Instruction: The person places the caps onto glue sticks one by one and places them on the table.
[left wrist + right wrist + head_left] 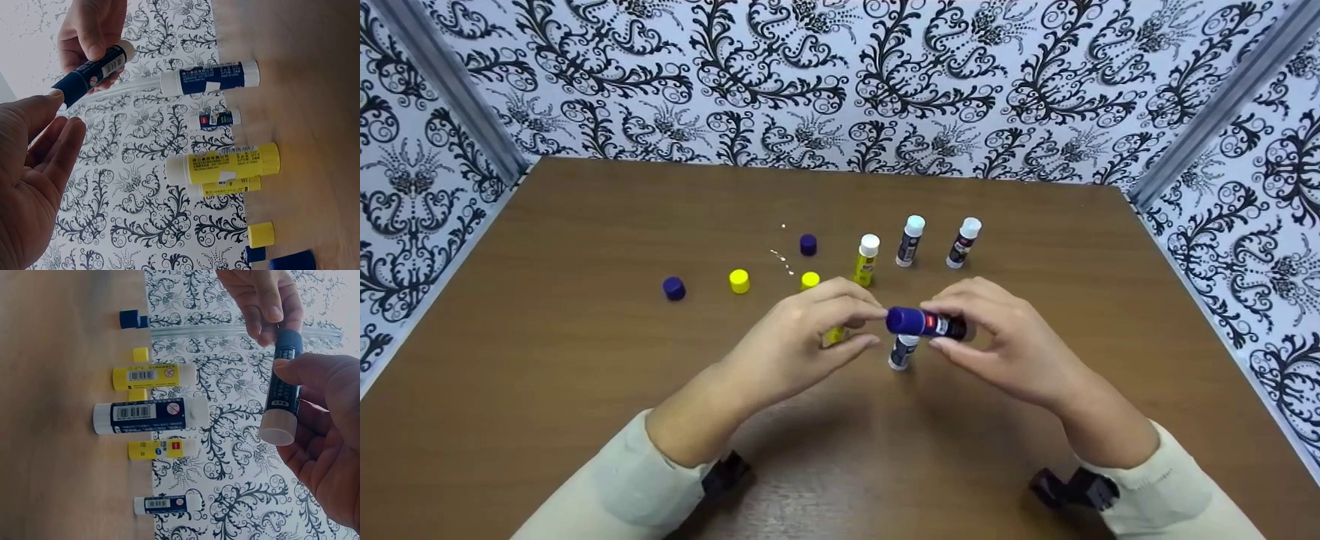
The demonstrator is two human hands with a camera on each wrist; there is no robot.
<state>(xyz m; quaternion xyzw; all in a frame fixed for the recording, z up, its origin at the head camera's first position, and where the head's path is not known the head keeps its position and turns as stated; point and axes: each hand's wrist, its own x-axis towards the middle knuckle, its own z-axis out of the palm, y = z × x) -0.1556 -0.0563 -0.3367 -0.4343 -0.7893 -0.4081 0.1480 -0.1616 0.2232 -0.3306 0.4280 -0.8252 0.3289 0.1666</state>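
Head: high, facing forward and down over brown wooden table (585, 225).
Left wrist: low, sideways, close to bare left hand (34, 185).
Right wrist: low, sideways, close to bare right hand (332, 430).
Both wrists: navy cylindrical glue stick (93, 76), black-and-white scroll-patterned wall (152, 219).

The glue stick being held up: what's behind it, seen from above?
Part of a standing blue-and-white glue stick shows there; its upper end is covered by the held stick.

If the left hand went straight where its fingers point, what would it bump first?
The left hand would probably meet the dark blue cap of the glue stick in the right hand first; whether they touch is unclear.
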